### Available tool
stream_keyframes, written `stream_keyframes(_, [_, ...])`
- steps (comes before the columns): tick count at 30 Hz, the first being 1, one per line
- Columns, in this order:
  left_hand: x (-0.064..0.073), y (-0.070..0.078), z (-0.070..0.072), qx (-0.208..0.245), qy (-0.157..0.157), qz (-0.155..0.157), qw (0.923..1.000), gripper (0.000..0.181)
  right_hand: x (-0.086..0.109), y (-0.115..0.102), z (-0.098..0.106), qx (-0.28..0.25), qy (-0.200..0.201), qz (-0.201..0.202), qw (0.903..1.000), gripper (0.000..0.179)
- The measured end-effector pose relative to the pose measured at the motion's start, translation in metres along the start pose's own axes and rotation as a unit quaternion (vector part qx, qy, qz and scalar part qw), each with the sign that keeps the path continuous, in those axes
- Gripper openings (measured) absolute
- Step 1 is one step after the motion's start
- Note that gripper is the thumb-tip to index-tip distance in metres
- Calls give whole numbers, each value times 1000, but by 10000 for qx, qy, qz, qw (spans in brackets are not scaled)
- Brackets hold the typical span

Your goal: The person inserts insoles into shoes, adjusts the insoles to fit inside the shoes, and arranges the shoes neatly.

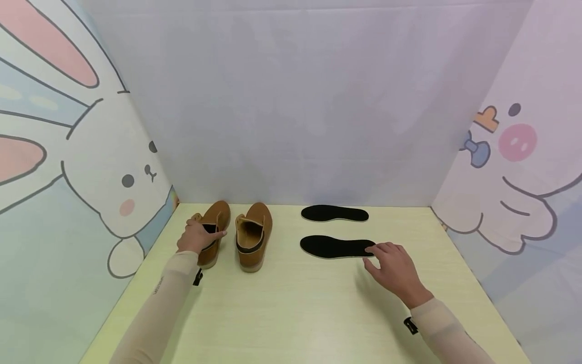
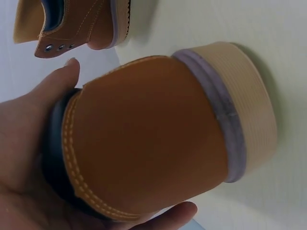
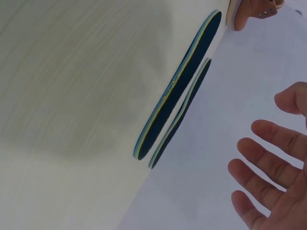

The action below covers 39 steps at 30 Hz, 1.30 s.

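Note:
My left hand grips the collar of the left brown shoe. In the left wrist view, thumb and fingers span the sides of its brown heel, above a pale ridged sole. The other brown shoe stands just to its right, toe pointing away, with a tan lining. Over the right end of the nearer black insole hovers my right hand, its fingers spread and loosely bent, holding nothing. The right wrist view shows a gap between this hand and the insole.
A second black insole lies behind the first, close to the table's back edge. The pale wooden table meets a plain white backdrop. Cartoon-printed cloth walls flank both sides.

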State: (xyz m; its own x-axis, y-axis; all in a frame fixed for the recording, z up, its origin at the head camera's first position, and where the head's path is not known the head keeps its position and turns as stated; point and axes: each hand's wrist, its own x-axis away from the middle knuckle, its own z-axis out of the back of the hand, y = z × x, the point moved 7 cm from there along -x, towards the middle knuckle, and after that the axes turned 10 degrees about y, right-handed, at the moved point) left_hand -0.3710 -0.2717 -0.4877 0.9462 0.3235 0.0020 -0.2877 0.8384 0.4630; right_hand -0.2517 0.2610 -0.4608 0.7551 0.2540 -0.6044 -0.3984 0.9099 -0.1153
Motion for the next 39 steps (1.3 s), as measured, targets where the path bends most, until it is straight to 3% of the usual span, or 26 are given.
stream_keyframes(6, [1,1,-6,92,-51,67,9999,118,0,-1,-1,-48,-11,-31,10000,25])
stream_keyframes(11, [2,1,-8,315,-21,218,9993,108,1,-2,-2,-110,-43,-43,9999,25])
stream_keyframes(17, [1,-5,-6,259,235,231,9991,101,1,-2,-3,-95,-99,-67,9999,24])
stream_keyframes(27, [0,-9,-3,202,735,-17,9971,96,1,0,-7,-78,-160,-113,9998,23])
stream_keyframes(32, [-1,-4,8,269,1004,-210,9944,95,0,2,-8,-101,-89,-84,9999,21])
stream_keyframes(39, [3,16,37,451,1328,-500,9889,97,-2,3,-9,-153,-41,-123,9998,19])
